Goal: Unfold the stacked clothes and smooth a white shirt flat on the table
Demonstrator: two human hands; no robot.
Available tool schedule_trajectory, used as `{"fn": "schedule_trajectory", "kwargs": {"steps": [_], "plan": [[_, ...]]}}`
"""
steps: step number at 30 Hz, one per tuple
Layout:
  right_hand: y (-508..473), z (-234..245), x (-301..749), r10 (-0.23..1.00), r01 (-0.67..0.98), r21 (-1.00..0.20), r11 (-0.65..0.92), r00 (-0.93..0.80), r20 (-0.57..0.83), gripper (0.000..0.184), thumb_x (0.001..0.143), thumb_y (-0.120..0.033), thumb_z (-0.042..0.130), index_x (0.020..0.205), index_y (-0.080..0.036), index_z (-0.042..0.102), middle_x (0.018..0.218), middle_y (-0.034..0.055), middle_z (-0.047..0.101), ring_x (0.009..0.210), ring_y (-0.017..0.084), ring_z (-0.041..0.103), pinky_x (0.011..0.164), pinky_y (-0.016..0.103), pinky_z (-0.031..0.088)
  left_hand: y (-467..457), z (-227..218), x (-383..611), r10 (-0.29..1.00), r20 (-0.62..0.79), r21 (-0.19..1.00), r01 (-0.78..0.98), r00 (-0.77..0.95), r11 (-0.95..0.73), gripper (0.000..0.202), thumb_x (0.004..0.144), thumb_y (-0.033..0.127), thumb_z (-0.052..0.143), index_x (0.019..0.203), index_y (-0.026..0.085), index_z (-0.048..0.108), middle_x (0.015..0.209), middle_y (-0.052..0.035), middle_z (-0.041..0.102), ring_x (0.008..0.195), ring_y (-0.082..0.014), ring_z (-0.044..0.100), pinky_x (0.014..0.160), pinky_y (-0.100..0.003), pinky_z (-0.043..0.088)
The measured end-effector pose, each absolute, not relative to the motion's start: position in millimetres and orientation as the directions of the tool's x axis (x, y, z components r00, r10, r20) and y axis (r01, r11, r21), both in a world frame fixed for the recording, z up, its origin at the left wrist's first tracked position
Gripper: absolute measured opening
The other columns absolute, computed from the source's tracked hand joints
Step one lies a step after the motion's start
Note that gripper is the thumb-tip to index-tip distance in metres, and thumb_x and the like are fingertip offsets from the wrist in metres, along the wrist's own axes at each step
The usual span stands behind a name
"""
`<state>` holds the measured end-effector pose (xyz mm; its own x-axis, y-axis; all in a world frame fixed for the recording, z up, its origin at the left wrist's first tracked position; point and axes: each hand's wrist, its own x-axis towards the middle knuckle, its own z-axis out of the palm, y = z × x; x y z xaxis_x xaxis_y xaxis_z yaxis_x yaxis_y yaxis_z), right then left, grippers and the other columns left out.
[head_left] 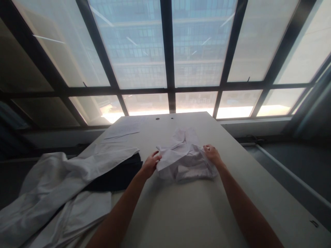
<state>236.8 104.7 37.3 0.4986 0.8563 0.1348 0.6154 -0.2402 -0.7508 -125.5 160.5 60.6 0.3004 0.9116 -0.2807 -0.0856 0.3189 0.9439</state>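
A white shirt (184, 158) lies crumpled and partly folded in the middle of a pale table (196, 213). My left hand (151, 164) pinches the shirt's left edge, fingers closed on the cloth. My right hand (212, 154) grips the shirt's right edge, fingers curled into the fabric. Both forearms reach in from the bottom of the view.
A heap of white garments (59, 193) spills over the table's left side, with a dark garment (117, 175) under it. Sheets of paper (122, 130) lie at the far left of the table. Large windows with dark frames (168, 69) stand behind.
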Motion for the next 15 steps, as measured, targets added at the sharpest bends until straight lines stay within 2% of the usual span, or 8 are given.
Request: {"fn": "schedule_trajectory", "kwargs": {"steps": [2,4,6,8,10,11,13,15], "plan": [[101,43,225,0.905,0.715,-0.667,-0.21,0.4,0.144,0.046,0.095,-0.05,0.046,0.12,-0.017,0.067,0.116,0.0147,0.071,0.108,0.025,0.066,0.092,0.032,0.046,165,61,-131,0.936,-0.301,0.953,0.106,0.182,0.285,0.066,0.085,0.025,0.067,0.146,0.019,0.042,0.095,-0.0044,0.069,0.065,-0.0131,0.062,0.056,-0.02,0.044],[96,45,213,0.943,0.794,-0.585,-0.167,0.302,0.141,0.051,0.094,-0.053,0.051,0.13,-0.019,0.062,0.126,0.0138,0.067,0.118,0.026,0.061,0.097,0.032,0.044,165,61,-135,0.968,-0.213,0.899,0.416,0.134,0.14,0.065,0.086,0.023,0.064,0.147,0.017,0.041,0.094,-0.0058,0.069,0.072,-0.0168,0.064,0.062,-0.022,0.046],[90,44,202,0.964,0.844,-0.508,-0.17,0.25,0.092,0.06,0.09,-0.051,0.059,0.141,-0.019,0.053,0.131,0.0143,0.064,0.123,0.027,0.058,0.1,0.033,0.043,157,61,-135,0.977,-0.125,0.696,0.717,0.173,-0.038,0.069,0.086,0.019,0.062,0.15,0.013,0.037,0.095,-0.0094,0.07,0.085,-0.0225,0.067,0.072,-0.027,0.049],[84,42,193,0.967,0.872,-0.441,-0.215,0.253,0.03,0.064,0.09,-0.042,0.06,0.147,-0.018,0.045,0.131,0.0152,0.064,0.123,0.028,0.058,0.099,0.034,0.044,144,63,-132,0.976,-0.05,0.429,0.887,0.211,-0.17,0.069,0.087,0.017,0.059,0.151,0.009,0.035,0.103,-0.0154,0.069,0.097,-0.0284,0.067,0.082,-0.033,0.05],[77,41,188,0.959,0.881,-0.394,-0.26,0.283,-0.001,0.062,0.092,-0.031,0.055,0.15,-0.015,0.042,0.129,0.0163,0.065,0.12,0.028,0.06,0.097,0.034,0.044,130,65,-123,0.972,0.097,0.224,0.947,0.215,-0.232,0.065,0.089,0.017,0.055,0.15,0.007,0.036,0.117,-0.0211,0.064,0.108,-0.0331,0.064,0.089,-0.039,0.05],[73,41,187,0.956,0.884,-0.377,-0.275,0.294,-0.007,0.06,0.092,-0.026,0.051,0.15,-0.014,0.041,0.127,0.0168,0.066,0.118,0.028,0.061,0.095,0.034,0.044,122,67,-116,0.954,0.201,0.167,0.952,0.221,-0.256,0.062,0.091,0.017,0.053,0.15,0.008,0.038,0.125,-0.0226,0.06,0.113,-0.0343,0.061,0.092,-0.042,0.049],[63,42,189,0.954,0.897,-0.337,-0.287,0.298,-0.02,0.061,0.091,-0.019,0.047,0.151,-0.011,0.039,0.124,0.0177,0.067,0.114,0.028,0.063,0.093,0.034,0.045,110,67,-101,0.881,0.384,0.119,0.932,0.275,-0.343,0.057,0.092,0.016,0.05,0.148,0.01,0.042,0.136,-0.0221,0.053,0.124,-0.0347,0.054,0.102,-0.046,0.045],[51,43,193,0.954,0.916,-0.27,-0.297,0.296,-0.045,0.063,0.091,-0.017,0.045,0.153,-0.011,0.036,0.126,0.019,0.065,0.11,0.028,0.064,0.091,0.035,0.045,102,63,-85,0.801,0.439,0.12,0.856,0.408,-0.502,0.054,0.093,0.016,0.05,0.146,0.013,0.045,0.143,-0.0183,0.051,0.132,-0.0317,0.048,0.112,-0.046,0.037]]}}
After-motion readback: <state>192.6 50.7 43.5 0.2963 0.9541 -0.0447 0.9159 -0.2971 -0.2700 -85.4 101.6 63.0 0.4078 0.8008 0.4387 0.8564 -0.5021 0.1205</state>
